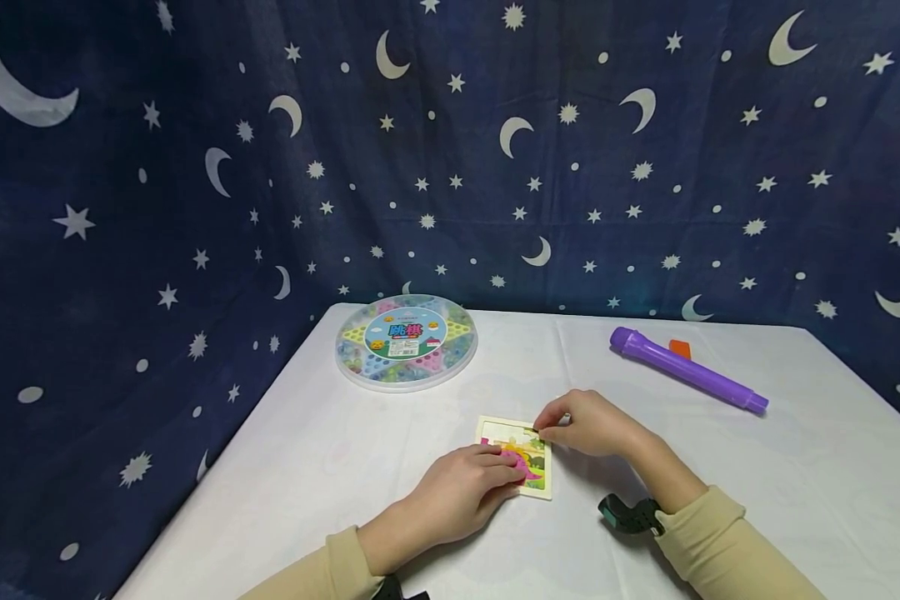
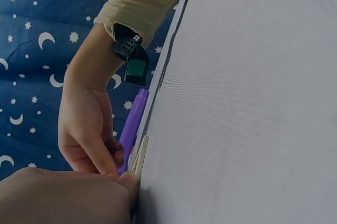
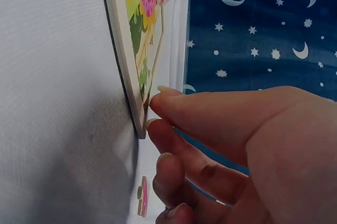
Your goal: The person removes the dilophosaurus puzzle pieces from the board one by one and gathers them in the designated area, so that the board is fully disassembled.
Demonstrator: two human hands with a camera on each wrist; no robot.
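A small jigsaw puzzle (image 1: 537, 493) in a cream frame, printed with a pink dinosaur among green and yellow, lies on the white table. My left hand (image 1: 461, 492) holds it at the near left, fingers over the picture and thumb by the near edge. At the far right corner my right hand (image 1: 592, 423) pinches a dark-coloured puzzle piece (image 3: 146, 99) between thumb and index finger; the fingertips hide most of it. A small pink-and-cream flat piece (image 3: 142, 196) shows on the table beyond those fingers in the right wrist view.
A round, clear-lidded Chinese checkers set (image 1: 407, 343) sits at the back left of the table. At the back right lies a purple toy microphone (image 1: 690, 371), with a small orange block (image 1: 679, 348) behind it. A starry dark blue cloth (image 1: 480, 150) hangs behind the table.
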